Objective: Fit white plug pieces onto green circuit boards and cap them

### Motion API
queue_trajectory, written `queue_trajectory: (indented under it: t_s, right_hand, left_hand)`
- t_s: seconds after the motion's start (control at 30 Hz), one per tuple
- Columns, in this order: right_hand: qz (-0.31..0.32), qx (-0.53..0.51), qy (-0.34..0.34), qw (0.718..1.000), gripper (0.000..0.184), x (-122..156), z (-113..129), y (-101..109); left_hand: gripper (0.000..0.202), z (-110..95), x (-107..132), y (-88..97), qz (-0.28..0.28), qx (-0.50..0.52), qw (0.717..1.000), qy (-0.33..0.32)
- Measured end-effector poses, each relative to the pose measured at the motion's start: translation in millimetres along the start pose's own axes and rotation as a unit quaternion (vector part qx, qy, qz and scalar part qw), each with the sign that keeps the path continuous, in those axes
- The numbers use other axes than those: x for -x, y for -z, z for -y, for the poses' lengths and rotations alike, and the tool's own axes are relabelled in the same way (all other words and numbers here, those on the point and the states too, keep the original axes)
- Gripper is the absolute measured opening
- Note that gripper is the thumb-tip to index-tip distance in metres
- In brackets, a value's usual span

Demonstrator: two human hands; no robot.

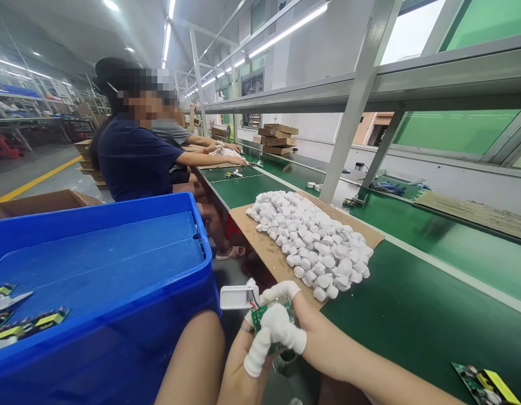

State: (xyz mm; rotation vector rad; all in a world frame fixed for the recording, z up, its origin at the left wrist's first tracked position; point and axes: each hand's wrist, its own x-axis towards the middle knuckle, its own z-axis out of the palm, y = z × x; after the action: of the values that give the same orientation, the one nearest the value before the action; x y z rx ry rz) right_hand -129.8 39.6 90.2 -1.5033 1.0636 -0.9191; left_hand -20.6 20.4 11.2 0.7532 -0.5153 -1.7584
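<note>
Both my hands meet low in the middle of the view, with white finger cots on the fingertips. My left hand (247,360) comes up from below and grips a small green circuit board (260,316) with red wires. A white plastic casing (238,297) sticks out to the left of the board. My right hand (285,329) reaches in from the right, its fingers curled over the same board. A heap of white plastic caps (311,242) lies on a cardboard sheet (264,247) just beyond my hands.
A blue plastic crate (117,281) with several circuit boards (28,323) stands at my left. The green belt (412,315) runs ahead, a loose board (483,385) at its near right. Two seated people (134,152) work further along. Cardboard boxes (277,138) are stacked at the back.
</note>
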Motion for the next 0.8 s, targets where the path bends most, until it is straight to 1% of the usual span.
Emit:
queue_trajectory:
  t_s: [0.1, 0.17, 0.2, 0.27, 0.37, 0.43, 0.53, 0.6, 0.7, 0.8]
  right_hand:
    - [0.002, 0.098, 0.0, 0.995, 0.035, 0, -6, -1]
    - [0.001, 0.154, 0.005, 0.988, 0.035, 1, -9, -1]
    - [0.004, 0.165, 0.008, 0.986, 0.035, 1, -9, -1]
    - [0.022, 0.146, 0.013, 0.989, 0.036, 1, -9, 0]
    - [0.054, 0.006, 0.03, 0.998, 0.036, 0, -9, -1]
    - [0.033, -0.04, 0.028, 0.998, 0.03, -3, -11, -3]
    - [-0.021, -0.003, 0.008, 1.0, 0.023, -5, -17, -5]
    - [-0.027, 0.015, 0.007, 0.999, 0.021, -5, -20, -5]
    - [-0.02, 0.038, 0.015, 0.999, 0.02, -4, -20, -3]
    - [0.002, 0.024, 0.027, 0.999, 0.022, -2, -12, 0]
  left_hand:
    - [0.024, -3, -3, -2.1, -0.005, 0.005, 1.0, 0.021]
    - [0.022, -6, -4, -3.1, -0.014, 0.013, 0.999, 0.031]
    - [0.021, -7, -4, -3.4, -0.018, 0.018, 0.999, 0.034]
    - [0.019, -10, -3, -3.7, -0.024, 0.024, 0.999, 0.036]
    - [0.024, -12, 0, -4.6, -0.031, 0.018, 0.999, 0.03]
    - [0.035, -11, 4, -6.9, -0.037, 0.004, 0.999, 0.02]
    - [0.066, -10, 10, -13.9, -0.046, -0.03, 0.998, -0.004]
    - [0.08, -9, 14, -19.7, -0.051, -0.076, 0.995, -0.028]
    - [0.084, -11, 20, -24.5, -0.029, -0.126, 0.99, -0.055]
    - [0.078, -14, 23, -21.9, 0.014, -0.108, 0.991, -0.078]
